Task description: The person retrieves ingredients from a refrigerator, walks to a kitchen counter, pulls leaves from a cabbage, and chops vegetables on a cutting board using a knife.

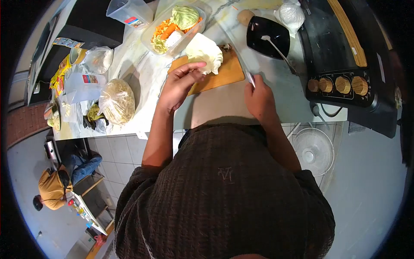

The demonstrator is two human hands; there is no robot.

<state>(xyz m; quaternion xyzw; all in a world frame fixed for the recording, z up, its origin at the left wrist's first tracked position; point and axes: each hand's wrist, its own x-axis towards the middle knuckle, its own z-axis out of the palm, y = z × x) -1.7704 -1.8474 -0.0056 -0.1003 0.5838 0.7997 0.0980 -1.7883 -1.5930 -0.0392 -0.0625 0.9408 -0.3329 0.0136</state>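
A pale cabbage leaf (204, 51) rests on the wooden cutting board (233, 71), with small dark scraps at the board's far edge. My left hand (181, 86) hovers over the near left side of the board, right by the leaf. Its thumb and index finger are apart, with nothing visible pinched between them. To the right of the board, my right hand (261, 98) is closed around a knife (250, 79); only a short, pale, shiny part of it shows clearly, and the grip is hidden by my fingers.
Beyond the board stands a clear plastic tub (148, 39) of carrots and cabbage. A black bowl (263, 45) with a spoon is at the right, near a stove (340, 86). A bag of noodle-like strands (117, 101) sits left. Another person (54, 190) is seated farther away.
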